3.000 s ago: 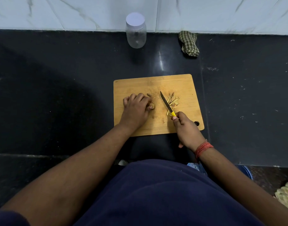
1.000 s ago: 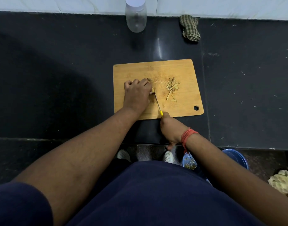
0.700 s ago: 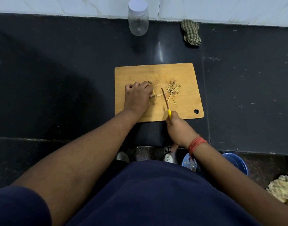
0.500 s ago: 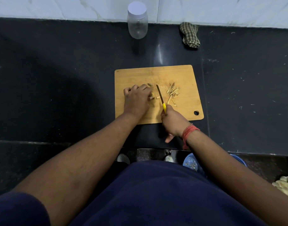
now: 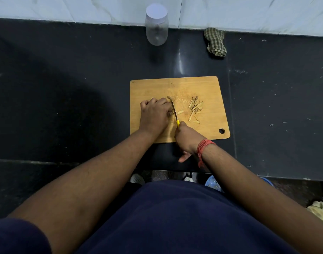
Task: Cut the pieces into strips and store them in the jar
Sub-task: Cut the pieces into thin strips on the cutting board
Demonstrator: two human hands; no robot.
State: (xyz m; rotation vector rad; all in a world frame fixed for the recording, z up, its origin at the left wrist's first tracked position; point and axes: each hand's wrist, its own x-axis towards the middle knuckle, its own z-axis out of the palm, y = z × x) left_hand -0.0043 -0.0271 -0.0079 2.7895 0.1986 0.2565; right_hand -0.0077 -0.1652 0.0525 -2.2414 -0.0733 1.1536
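A wooden cutting board (image 5: 208, 88) lies on the black counter. My left hand (image 5: 154, 114) presses down on a small pale piece at the board's left half; the piece is almost wholly hidden under my fingers. My right hand (image 5: 186, 137) grips the yellow handle of a small knife (image 5: 174, 111), whose blade lies right against my left fingertips. One cut strip (image 5: 180, 112) lies just right of the blade. A loose pile of thin strips (image 5: 195, 108) sits on the board's right half. The clear jar (image 5: 156, 28) with a white lid stands shut at the wall, well behind the board.
A folded checked cloth (image 5: 215, 42) lies by the wall at the back right. Bare black counter surrounds the board on both sides. Below the counter's front edge I see a blue basin (image 5: 213, 184) and a pale lump (image 5: 320, 210) at the far right.
The knife has shifted left from beside the strip pile to my left fingertips, repeating short cuts. One fresh strip now lies beside the blade. My left hand stayed in place.
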